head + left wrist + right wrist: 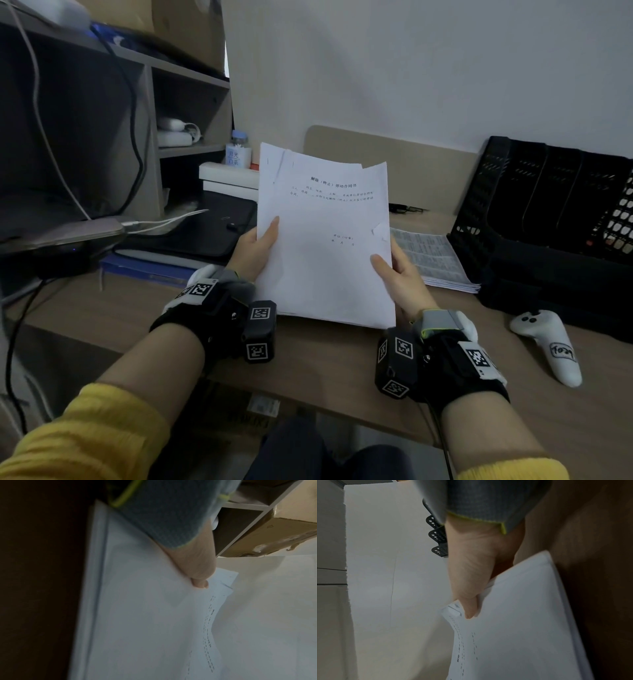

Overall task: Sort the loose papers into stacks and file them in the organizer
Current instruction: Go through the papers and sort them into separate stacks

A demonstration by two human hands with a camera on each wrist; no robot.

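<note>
I hold a stack of white printed papers upright over the wooden desk, its lower edge near the desk surface. My left hand grips the stack's left edge, thumb on the front sheet. My right hand grips the right edge, thumb on the front. The wrist views show the same papers pinched under each thumb; the fingers behind are hidden. A second pile of printed sheets lies flat on the desk to the right. The black mesh organizer stands at the far right.
A white handheld controller lies on the desk at the right. Left of the papers are a dark laptop bag, a shelf unit with cables, white boxes and a small bottle. A wall rises behind.
</note>
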